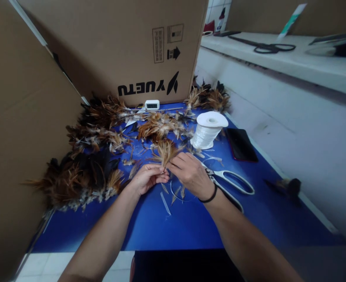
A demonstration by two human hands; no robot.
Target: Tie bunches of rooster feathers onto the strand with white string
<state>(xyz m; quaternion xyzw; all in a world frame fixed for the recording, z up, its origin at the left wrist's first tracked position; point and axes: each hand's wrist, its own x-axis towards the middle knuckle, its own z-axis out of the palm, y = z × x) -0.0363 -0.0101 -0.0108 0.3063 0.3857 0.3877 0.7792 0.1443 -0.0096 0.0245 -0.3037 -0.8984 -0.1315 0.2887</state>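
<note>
My left hand point(151, 177) pinches the lower end of a small tan feather bunch point(165, 151) between thumb and fingertips. From the right, my right hand point(187, 170) closes its fingers on the same bunch, and a dark band circles that wrist. Silver-handled scissors point(228, 181) lie beside and partly under the right hand, their blades hidden. Just beyond stands a white spool point(208, 131) wound with white ribbon or cord. Loose small feathers and a clear strip point(165, 203) lie on the blue table below the hands.
Heaps of brown and black feathers point(78, 176) line the left side, with more brown feathers point(161, 125) ahead. A phone point(241, 145) lies at right. Cardboard boxes point(125, 43) wall the back and left. Black scissors point(274, 47) rest on the ledge point(305, 62). A small digital clock point(152, 105) stands behind.
</note>
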